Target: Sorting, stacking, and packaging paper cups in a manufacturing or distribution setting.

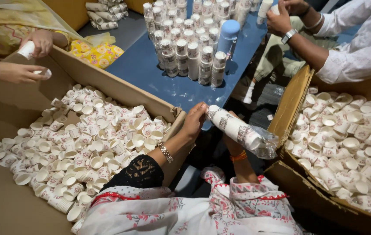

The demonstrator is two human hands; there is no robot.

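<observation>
At frame centre, the left hand (195, 119) and right hand (229, 130), close together, are clamping a nested cup stack (233, 127) in a plastic sleeve (263, 143), holding it tilted between two cup-filled boxes (159, 104).

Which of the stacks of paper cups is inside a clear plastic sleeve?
The stack of cups held in both hands over the gap between the boxes. The stacks on the blue table stand upright.

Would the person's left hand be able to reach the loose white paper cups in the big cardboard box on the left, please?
Probably yes: the left hand rests at the box rim, the open-topped cups lie just beside it, and nothing covers them.
</observation>
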